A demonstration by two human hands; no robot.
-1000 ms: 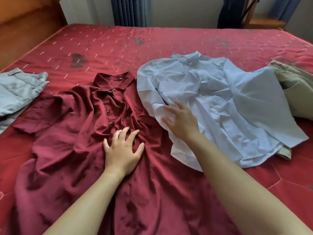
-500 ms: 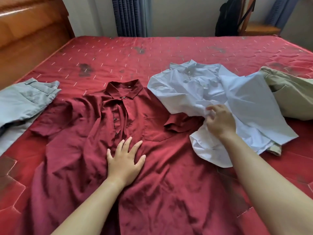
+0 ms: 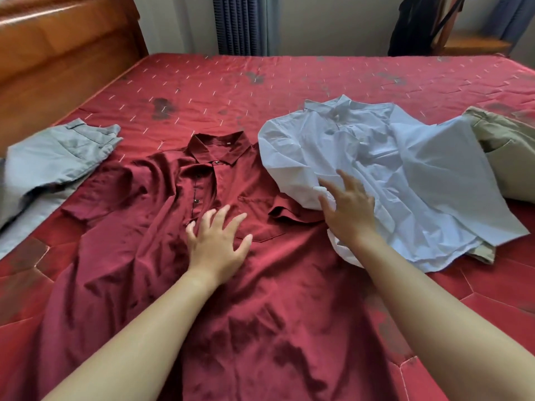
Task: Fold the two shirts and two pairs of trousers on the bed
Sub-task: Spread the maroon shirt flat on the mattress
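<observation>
A dark red button shirt (image 3: 162, 256) lies spread face up on the red bed (image 3: 289, 82), collar away from me. My left hand (image 3: 217, 241) presses flat on its chest, fingers spread. To its right a light blue shirt (image 3: 419, 175) lies crumpled. My right hand (image 3: 347, 209) hovers with fingers apart at that shirt's left edge, holding nothing. Grey trousers (image 3: 49, 166) lie at the far left. Khaki trousers (image 3: 506, 149) lie at the far right, partly under the blue shirt.
A wooden headboard (image 3: 58, 53) rises at the left. Beyond the bed's far edge hang blue curtains (image 3: 240, 24), and a wooden chair with a dark bag (image 3: 419, 24) stands at the back right. The bed's far half shows bare red cover.
My right hand pushed the blue shirt to the right, off the red shirt's sleeve, then let go and opened. My left hand stayed flat on the red shirt.
</observation>
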